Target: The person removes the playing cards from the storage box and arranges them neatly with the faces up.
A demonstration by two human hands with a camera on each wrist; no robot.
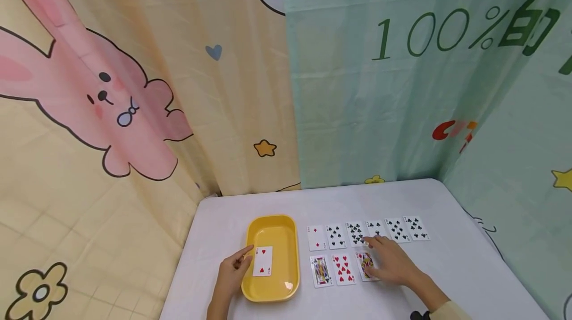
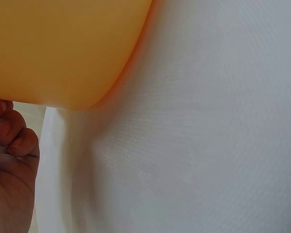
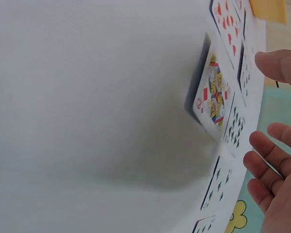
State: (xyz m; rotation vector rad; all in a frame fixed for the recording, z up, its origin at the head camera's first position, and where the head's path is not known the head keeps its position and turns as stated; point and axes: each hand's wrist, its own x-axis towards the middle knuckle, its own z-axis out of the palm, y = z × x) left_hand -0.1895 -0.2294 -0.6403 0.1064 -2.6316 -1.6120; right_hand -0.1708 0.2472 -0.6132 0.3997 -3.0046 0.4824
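My left hand (image 1: pixel 231 273) grips the left rim of a yellow tray (image 1: pixel 274 290), its index finger and thumb reaching over the edge. In the left wrist view, curled fingers (image 2: pixel 12 131) sit against the tray's outer wall. A two of hearts (image 1: pixel 262 261) lies face up in the tray near those fingertips. My right hand (image 1: pixel 393 263) hovers over a diamond face card (image 1: pixel 364 260) at the right of the front row, partly covering it in the head view. In the right wrist view its fingers are spread, apart from the card, which looks tilted with one edge off the table.
Left of that card lie a ten-like heart card (image 1: pixel 343 269) and another face card (image 1: pixel 321 271). Behind runs a row of several face-up cards, from a two of diamonds (image 1: pixel 317 238) to a black-suited card (image 1: pixel 416 228). Printed curtains surround the white table (image 1: pixel 357 200).
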